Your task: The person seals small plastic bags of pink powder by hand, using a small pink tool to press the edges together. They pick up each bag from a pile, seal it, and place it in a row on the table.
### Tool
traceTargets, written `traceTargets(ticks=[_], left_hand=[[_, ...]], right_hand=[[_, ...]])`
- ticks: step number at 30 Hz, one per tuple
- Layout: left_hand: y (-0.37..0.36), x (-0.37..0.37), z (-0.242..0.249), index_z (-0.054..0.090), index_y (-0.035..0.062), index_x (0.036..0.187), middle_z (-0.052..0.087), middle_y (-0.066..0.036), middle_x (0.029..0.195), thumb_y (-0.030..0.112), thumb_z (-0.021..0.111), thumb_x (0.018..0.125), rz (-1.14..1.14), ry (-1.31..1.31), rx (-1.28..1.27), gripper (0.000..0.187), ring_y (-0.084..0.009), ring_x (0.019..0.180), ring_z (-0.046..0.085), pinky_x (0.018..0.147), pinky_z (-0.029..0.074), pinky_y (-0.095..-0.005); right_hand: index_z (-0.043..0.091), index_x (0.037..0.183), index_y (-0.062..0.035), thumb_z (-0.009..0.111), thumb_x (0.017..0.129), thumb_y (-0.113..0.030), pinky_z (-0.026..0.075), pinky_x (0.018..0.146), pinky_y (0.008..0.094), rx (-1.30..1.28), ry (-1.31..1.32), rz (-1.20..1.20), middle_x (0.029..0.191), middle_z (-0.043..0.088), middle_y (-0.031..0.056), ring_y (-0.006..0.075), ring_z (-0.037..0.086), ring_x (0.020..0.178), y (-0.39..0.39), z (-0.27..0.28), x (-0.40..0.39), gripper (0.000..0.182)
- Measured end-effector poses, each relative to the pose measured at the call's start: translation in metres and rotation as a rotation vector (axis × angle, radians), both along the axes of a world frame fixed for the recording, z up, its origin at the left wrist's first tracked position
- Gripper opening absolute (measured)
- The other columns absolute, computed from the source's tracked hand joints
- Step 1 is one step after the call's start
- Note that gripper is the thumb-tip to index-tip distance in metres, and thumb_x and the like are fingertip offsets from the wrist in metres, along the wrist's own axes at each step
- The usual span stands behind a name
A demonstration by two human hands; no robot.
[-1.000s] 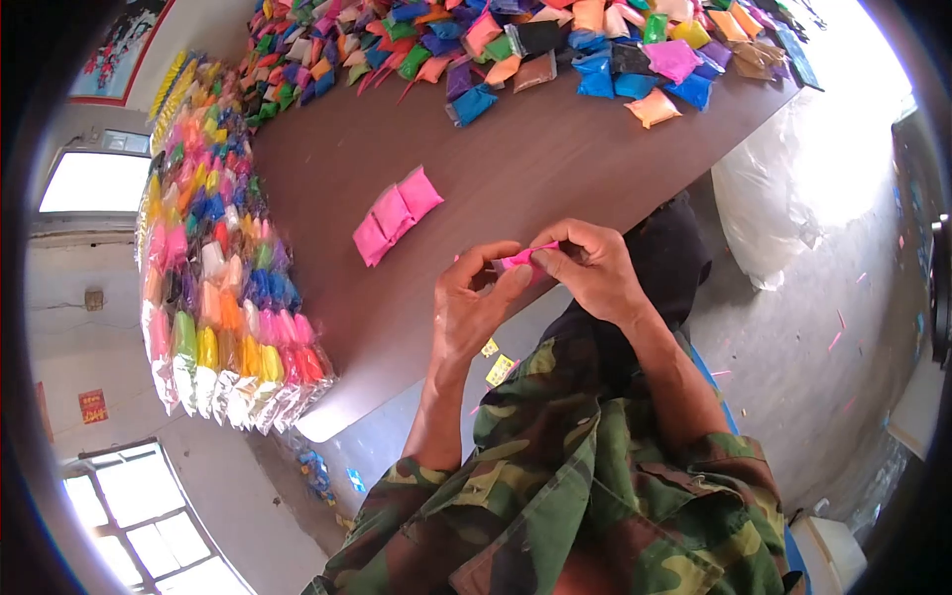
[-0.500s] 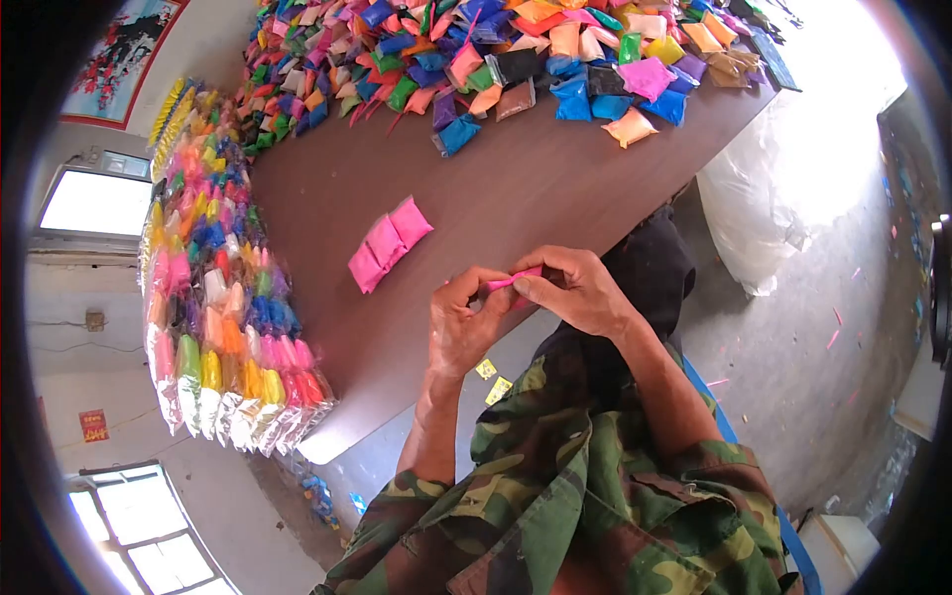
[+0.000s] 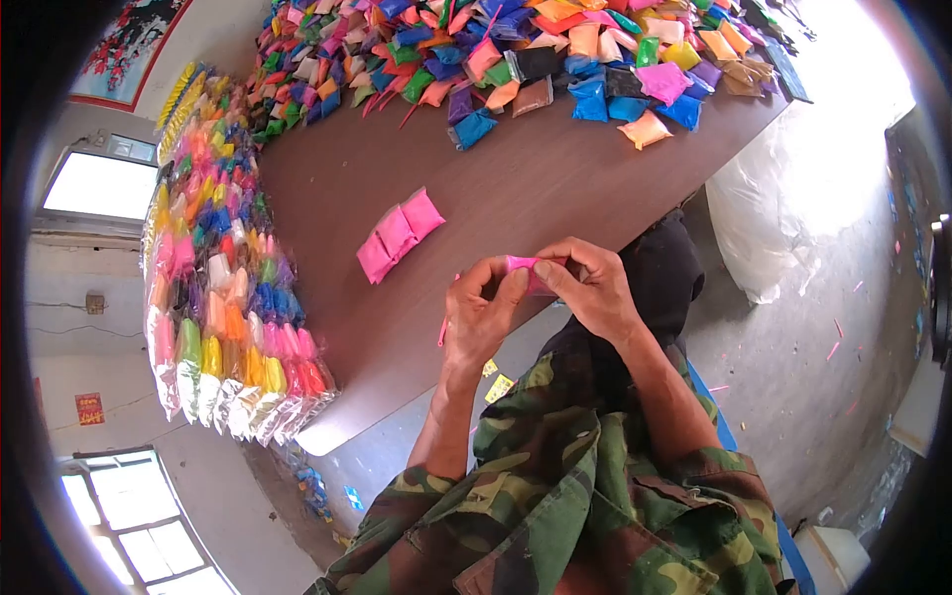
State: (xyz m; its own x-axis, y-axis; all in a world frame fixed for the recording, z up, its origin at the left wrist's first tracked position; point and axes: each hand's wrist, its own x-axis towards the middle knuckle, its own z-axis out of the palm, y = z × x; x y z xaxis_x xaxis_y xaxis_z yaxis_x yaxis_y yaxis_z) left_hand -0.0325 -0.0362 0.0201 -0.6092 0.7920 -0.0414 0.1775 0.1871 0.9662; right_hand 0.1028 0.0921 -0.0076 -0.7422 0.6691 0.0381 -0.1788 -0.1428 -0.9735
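Observation:
Near the table's front edge, my left hand (image 3: 483, 309) and my right hand (image 3: 587, 288) pinch a small pink packet (image 3: 526, 265) between thumbs and fingers. The hands partly cover it. A thin pink strip (image 3: 443, 325) shows beside my left hand; how it is held is unclear. Several pink packets (image 3: 399, 234) lie in a row on the brown table (image 3: 327, 208), up and left of my hands.
A large heap of coloured packets (image 3: 436, 59) covers the table's far side. Stacked clear bags of coloured packets (image 3: 228, 317) line the left edge. A white plastic bag (image 3: 749, 218) hangs beside the right edge. Pink scraps lie on the floor (image 3: 783, 377).
The pink packet between my hands now shows a broader, flatter face, and my thumbs have turned upward. A pink strip now shows beside my left hand. The whole view has shifted slightly.

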Motion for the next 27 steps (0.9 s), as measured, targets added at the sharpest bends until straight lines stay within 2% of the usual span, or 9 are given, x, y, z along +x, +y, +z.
traceTargets(ticks=[3, 6, 9, 12, 14, 19, 24, 27], left_hand=[[0.002, -0.003, -0.004, 0.075, -0.0011, 0.104, 0.072, 0.002, 0.085, 0.016, 0.076, 0.102, -0.039, 0.132, 0.085, 0.017, -0.0056, 0.078, 0.061, 0.069, 0.050, -0.0259], [-0.002, -0.007, 0.004, 0.075, -0.0019, 0.106, 0.073, 0.001, 0.086, 0.017, 0.077, 0.101, -0.043, 0.211, 0.006, 0.019, -0.0064, 0.079, 0.062, 0.071, 0.051, -0.0262], [-0.001, -0.003, 0.010, 0.076, -0.0009, 0.108, 0.074, 0.000, 0.087, 0.017, 0.079, 0.100, 0.015, 0.069, -0.047, 0.020, -0.0069, 0.079, 0.063, 0.072, 0.051, -0.0257], [0.005, 0.007, 0.018, 0.077, 0.0000, 0.109, 0.073, 0.001, 0.086, 0.018, 0.081, 0.098, 0.101, -0.134, 0.002, 0.021, -0.0065, 0.079, 0.063, 0.073, 0.051, -0.0248], [0.003, 0.008, 0.009, 0.077, 0.0001, 0.107, 0.073, 0.001, 0.086, 0.018, 0.082, 0.097, 0.111, -0.157, -0.019, 0.020, -0.0060, 0.078, 0.062, 0.073, 0.051, -0.0245], [-0.001, 0.000, -0.007, 0.076, 0.0006, 0.103, 0.071, 0.003, 0.084, 0.017, 0.081, 0.098, 0.034, -0.097, 0.048, 0.017, -0.0039, 0.076, 0.059, 0.070, 0.048, -0.0235], [0.001, -0.008, 0.001, 0.076, 0.0012, 0.101, 0.069, 0.005, 0.082, 0.017, 0.079, 0.099, -0.022, 0.012, 0.054, 0.016, -0.0027, 0.076, 0.057, 0.067, 0.046, -0.0230], [-0.006, -0.019, 0.002, 0.076, 0.0012, 0.103, 0.072, 0.003, 0.085, 0.017, 0.080, 0.099, -0.073, -0.009, -0.055, 0.017, -0.0036, 0.077, 0.059, 0.069, 0.048, -0.0234]], right_hand=[[0.075, 0.109, 0.0030, 0.073, 0.101, -0.010, 0.051, 0.069, 0.0243, 0.008, -0.063, 0.052, 0.090, 0.071, 0.0008, 0.0057, 0.063, 0.080, 0.002, 0.003, -0.002, 0.015], [0.075, 0.111, 0.0043, 0.072, 0.101, -0.009, 0.051, 0.067, 0.0253, -0.017, -0.089, 0.110, 0.089, 0.071, 0.0011, 0.0064, 0.063, 0.079, 0.004, 0.002, -0.004, 0.017], [0.075, 0.111, 0.0042, 0.072, 0.101, -0.007, 0.051, 0.066, 0.0250, 0.045, -0.078, 0.052, 0.087, 0.070, 0.0005, 0.0060, 0.062, 0.078, 0.001, 0.000, -0.004, 0.015], [0.075, 0.109, 0.0036, 0.071, 0.101, -0.005, 0.049, 0.065, 0.0240, 0.074, -0.068, -0.028, 0.085, 0.070, 0.0000, 0.0051, 0.061, 0.077, -0.003, -0.001, -0.003, 0.013], [0.075, 0.108, 0.0033, 0.071, 0.101, -0.005, 0.049, 0.065, 0.0234, 0.052, -0.068, -0.055, 0.084, 0.069, -0.0002, 0.0046, 0.060, 0.076, -0.005, -0.002, -0.003, 0.012], [0.074, 0.111, 0.0031, 0.072, 0.100, -0.010, 0.049, 0.066, 0.0234, 0.058, -0.072, -0.052, 0.086, 0.069, 0.0007, 0.0049, 0.059, 0.077, -0.004, -0.003, -0.004, 0.017], [0.074, 0.109, 0.0038, 0.073, 0.099, -0.013, 0.050, 0.067, 0.0239, 0.060, -0.078, -0.006, 0.093, 0.071, 0.0031, 0.0062, 0.062, 0.079, -0.002, 0.006, -0.006, 0.019], [0.075, 0.107, 0.0036, 0.073, 0.098, -0.012, 0.051, 0.067, 0.0247, 0.057, -0.101, 0.010, 0.093, 0.071, 0.0030, 0.0070, 0.063, 0.080, -0.003, 0.008, -0.007, 0.018]])
